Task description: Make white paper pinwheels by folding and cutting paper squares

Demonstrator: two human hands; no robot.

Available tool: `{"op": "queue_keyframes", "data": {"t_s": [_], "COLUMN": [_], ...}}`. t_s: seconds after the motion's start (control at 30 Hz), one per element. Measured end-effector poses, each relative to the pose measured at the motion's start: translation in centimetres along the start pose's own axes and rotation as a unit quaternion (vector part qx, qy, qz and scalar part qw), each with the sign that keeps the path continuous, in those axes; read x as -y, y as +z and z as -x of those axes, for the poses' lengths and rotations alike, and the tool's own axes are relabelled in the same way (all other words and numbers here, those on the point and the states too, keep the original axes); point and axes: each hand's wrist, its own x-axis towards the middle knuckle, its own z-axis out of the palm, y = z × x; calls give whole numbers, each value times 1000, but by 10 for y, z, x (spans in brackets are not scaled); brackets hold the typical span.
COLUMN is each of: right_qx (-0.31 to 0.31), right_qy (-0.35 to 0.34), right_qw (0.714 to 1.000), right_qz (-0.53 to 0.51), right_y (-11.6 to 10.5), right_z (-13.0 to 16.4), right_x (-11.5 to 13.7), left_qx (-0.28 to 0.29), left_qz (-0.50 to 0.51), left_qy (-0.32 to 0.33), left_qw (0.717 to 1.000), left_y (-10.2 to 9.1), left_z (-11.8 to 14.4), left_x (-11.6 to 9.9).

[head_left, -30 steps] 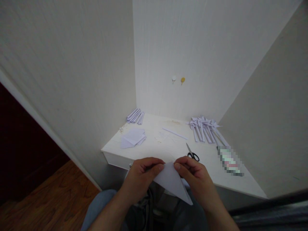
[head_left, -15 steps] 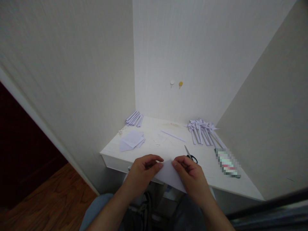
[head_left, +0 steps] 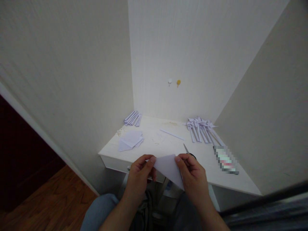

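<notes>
While both hands gripped it, the white folded paper (head_left: 168, 166) hung in front of the desk (head_left: 149, 150) edge, above the lap; left hand (head_left: 141, 178) pinched its left corner, right hand (head_left: 192, 178) clamped its right edge; paper looked flat, pale, roughly triangular, tapering down to the right; scissors (head_left: 187, 151) lay just behind the right hand; folded strips (head_left: 202, 130) sat further back.
</notes>
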Motion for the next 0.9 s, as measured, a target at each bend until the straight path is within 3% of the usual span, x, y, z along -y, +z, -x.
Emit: {"op": "queue_keyframes", "data": {"t_s": [0.23, 0.47, 0.63, 0.9], "right_qx": [67, 162, 171, 211], "right_qy": [25, 67, 64, 38], "right_qw": [995, 964, 961, 956], "right_qz": [-74, -198, -206, -201], "right_y": [-7, -16, -20, -22], "right_z": [-1, -2, 0, 1], "right_x": [-2, -10, -11, -9], "left_qx": [20, 57, 79, 67], "left_qz": [15, 51, 47, 26], "left_qy": [-26, -21, -16, -19], "left_qw": [999, 997, 996, 997], "left_y": [-5, 3, 4, 4], "left_z": [4, 13, 14, 15], "left_x": [-9, -22, -24, -27]}}
